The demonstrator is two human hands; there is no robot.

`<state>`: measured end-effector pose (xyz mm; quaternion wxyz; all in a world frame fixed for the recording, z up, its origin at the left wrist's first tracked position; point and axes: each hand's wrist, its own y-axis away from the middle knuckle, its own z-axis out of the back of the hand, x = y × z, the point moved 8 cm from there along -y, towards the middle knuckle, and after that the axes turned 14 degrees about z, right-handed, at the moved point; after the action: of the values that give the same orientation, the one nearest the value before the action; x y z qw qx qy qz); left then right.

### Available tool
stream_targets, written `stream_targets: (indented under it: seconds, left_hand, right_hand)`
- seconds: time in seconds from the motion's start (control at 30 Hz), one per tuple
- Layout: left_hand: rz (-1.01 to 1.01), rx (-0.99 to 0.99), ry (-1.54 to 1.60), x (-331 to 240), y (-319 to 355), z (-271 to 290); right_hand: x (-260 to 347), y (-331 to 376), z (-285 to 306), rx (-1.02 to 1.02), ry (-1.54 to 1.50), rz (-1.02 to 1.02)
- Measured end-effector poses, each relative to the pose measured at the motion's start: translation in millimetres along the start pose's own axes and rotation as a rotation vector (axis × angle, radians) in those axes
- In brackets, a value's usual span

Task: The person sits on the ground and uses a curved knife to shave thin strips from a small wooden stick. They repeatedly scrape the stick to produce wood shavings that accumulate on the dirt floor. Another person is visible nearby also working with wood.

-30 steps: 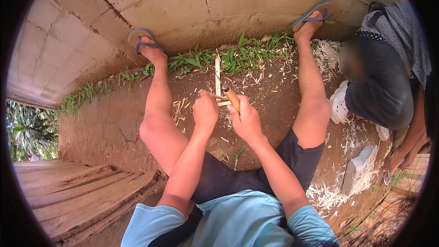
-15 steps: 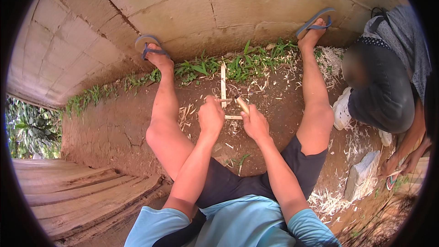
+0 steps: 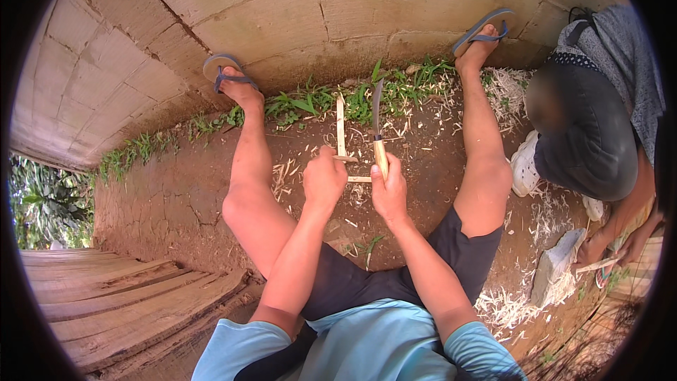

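My right hand [image 3: 389, 190] is closed around the pale wooden handle of a knife [image 3: 380, 155]. Its slim, slightly curved blade points away from me toward the grass. To its left, my left hand [image 3: 324, 180] is a fist gripping a thin wooden stick [image 3: 345, 159], whose end juts out to the right. Just beyond my hands, a pale wood strip [image 3: 340, 123] lies lengthwise on the dirt. Another short piece of wood [image 3: 360, 179] shows between the hands; whether it is held or lying on the ground is unclear.
A block wall [image 3: 268, 21] rises ahead, with grass [image 3: 300, 104] along its foot. Wooden planks [image 3: 134, 303] are at lower left. On the right another person [image 3: 599, 127] crouches, hands on a light strip, beside a grey stone block [image 3: 553, 268] and heaps of shavings [image 3: 504, 310].
The knife has swung from a leftward tilt to nearly straight ahead, bringing its blade into clear view. My right hand has turned with it; my left hand has barely shifted.
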<state>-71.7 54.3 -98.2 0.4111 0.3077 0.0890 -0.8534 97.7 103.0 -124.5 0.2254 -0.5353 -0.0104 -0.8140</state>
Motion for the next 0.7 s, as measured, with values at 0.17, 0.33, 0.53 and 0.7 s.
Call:
stream_targets:
  seconds: [0.17, 0.33, 0.53, 0.7]
  left_hand:
    - [-0.003, 0.089, 0.005, -1.7, -2.5, -6.2]
    - [-0.076, 0.12, 0.079, -1.2, 0.3, -12.6]
    - [-0.055, 0.127, 0.148, -15.0, 3.6, -10.7]
    - [-0.034, 0.13, 0.086, -10.1, 2.6, -16.1]
  right_hand:
    - [-13.1, 14.9, -26.4, 0.198, 0.235, -0.008]
    - [-19.9, 25.4, -31.8, 0.39, 0.296, -0.198]
    - [-21.1, 19.4, -19.9, 0.228, 0.226, -0.123]
    - [-40.1, 23.1, -20.9, 0.566, 0.386, -0.364]
